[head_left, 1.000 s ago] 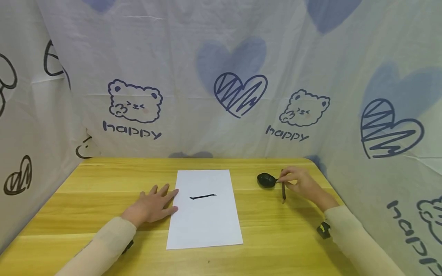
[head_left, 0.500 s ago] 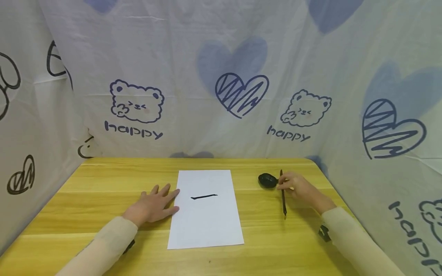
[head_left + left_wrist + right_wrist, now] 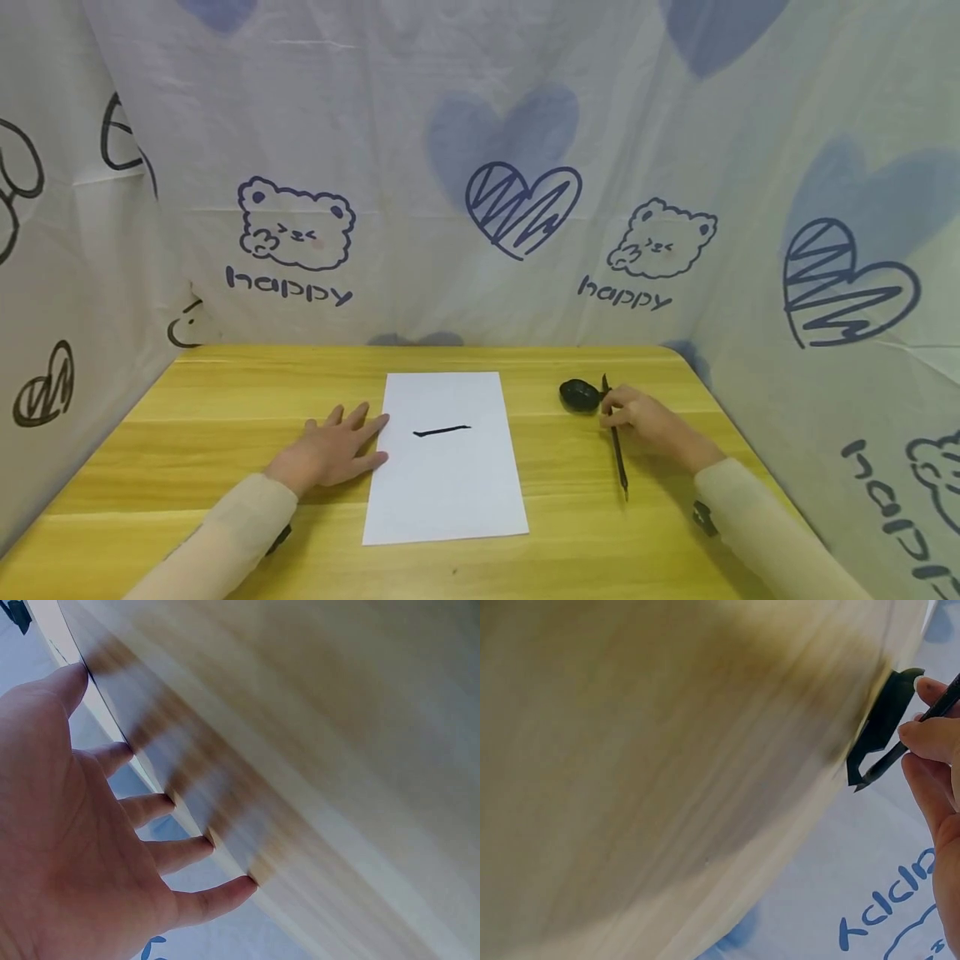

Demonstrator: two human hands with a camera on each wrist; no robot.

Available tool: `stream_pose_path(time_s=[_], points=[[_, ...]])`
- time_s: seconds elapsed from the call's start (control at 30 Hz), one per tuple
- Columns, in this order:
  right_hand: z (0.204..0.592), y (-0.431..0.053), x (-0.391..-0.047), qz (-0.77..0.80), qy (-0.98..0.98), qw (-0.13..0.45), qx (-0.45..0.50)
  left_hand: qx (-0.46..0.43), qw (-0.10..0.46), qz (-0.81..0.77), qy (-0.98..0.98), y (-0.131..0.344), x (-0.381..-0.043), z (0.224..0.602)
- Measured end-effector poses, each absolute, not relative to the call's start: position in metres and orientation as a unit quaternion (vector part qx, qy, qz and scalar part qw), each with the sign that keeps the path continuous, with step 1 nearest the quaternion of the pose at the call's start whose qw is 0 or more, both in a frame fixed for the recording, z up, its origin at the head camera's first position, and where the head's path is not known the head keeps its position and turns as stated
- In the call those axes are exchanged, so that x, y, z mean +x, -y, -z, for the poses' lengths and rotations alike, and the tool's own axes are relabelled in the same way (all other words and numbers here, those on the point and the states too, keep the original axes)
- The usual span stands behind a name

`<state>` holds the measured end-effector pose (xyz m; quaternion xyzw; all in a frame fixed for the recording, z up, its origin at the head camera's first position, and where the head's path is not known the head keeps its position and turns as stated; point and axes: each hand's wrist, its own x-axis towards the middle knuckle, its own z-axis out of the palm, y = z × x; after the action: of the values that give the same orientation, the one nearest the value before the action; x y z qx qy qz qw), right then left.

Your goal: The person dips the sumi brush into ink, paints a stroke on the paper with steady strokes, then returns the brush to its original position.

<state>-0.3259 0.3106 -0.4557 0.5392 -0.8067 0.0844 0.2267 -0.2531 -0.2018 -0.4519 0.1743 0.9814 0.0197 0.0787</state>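
A sheet of white paper (image 3: 442,492) with one black, nearly level stroke (image 3: 442,431) lies on the wooden table. My left hand (image 3: 330,450) rests at its left edge, fingers spread, with thumb and index fingertips on the paper. In the left wrist view all the fingertips (image 3: 251,882) meet the tabletop. My right hand (image 3: 648,423) pinches a slim dark writing brush (image 3: 618,457) between thumb and fingers. The brush slants beside a small black dish (image 3: 580,395); in the right wrist view its dark pointed tip (image 3: 861,784) overlaps the end of the dish (image 3: 885,716).
Yellow wood-grained tabletop (image 3: 247,383) surrounds the paper. A pale curtain (image 3: 405,150) printed with hearts, bears and "happy" hangs behind the table and at both sides. Dark bands sit on both wrists, by the cream sleeves (image 3: 225,525).
The right hand has come slightly nearer and the brush has shifted with it, its near end lower and more of its shaft showing. Left hand, paper and dish stay put.
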Motion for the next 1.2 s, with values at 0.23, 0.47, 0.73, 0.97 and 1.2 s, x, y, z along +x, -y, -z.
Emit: stream_pose_path(time_s=[0.23,0.47,0.73,0.97,1.2], points=[[0.461,-0.307,-0.321,-0.075,0.82,0.218,0.523,0.174,0.076,-0.016,-0.982,0.204,-0.253,0.456],[0.464,-0.304,-0.319,-0.073,0.828,0.209,0.515,0.177,0.075,-0.016,-0.981,0.204,-0.252,0.456],[0.465,-0.303,-0.321,-0.055,0.831,0.209,0.512,0.179,0.071,-0.02,-0.981,0.202,-0.253,0.453],[0.466,-0.305,-0.321,-0.072,0.856,0.188,0.476,0.18,0.071,-0.017,-0.981,0.203,-0.256,0.456],[0.458,-0.297,-0.314,-0.075,0.871,0.181,0.45,0.177,0.077,-0.016,-0.981,0.203,-0.257,0.456]])
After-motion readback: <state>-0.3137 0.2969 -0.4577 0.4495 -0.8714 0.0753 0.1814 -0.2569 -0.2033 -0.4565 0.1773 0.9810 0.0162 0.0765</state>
